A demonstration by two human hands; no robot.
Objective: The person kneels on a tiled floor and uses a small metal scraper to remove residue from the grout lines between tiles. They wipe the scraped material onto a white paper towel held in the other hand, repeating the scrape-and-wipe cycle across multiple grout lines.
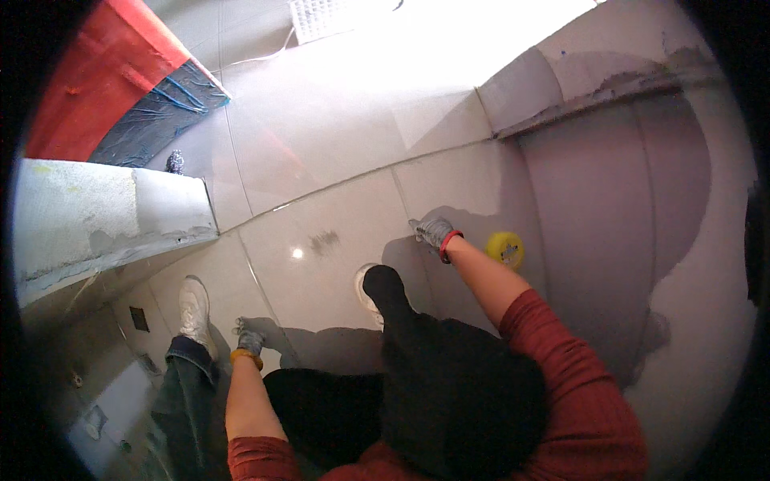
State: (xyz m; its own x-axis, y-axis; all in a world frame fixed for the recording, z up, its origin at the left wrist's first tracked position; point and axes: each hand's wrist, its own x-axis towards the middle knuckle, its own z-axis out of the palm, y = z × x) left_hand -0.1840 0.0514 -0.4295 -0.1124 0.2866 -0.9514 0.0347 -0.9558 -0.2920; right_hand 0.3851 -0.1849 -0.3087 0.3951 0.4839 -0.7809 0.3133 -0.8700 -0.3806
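Head view: tiled floor (pixel 337 144) under both my gloved hands. R hand (pixel 434 232) pressed down on a tile joint, fingers look closed (can't tell if pinching anything). Yellow roll (pixel 505 248) just right of it. L hand (pixel 250 340) rests fisted on tile, beside my white shoe (pixel 193 309).

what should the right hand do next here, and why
Probably keep the right hand pressed flat on the floor tile near the grout line and shift it slightly toward the yellow roll beside it. The roll lies just past the wrist, untouched, while the left hand rests on the floor next to a white shoe, apparently as support.
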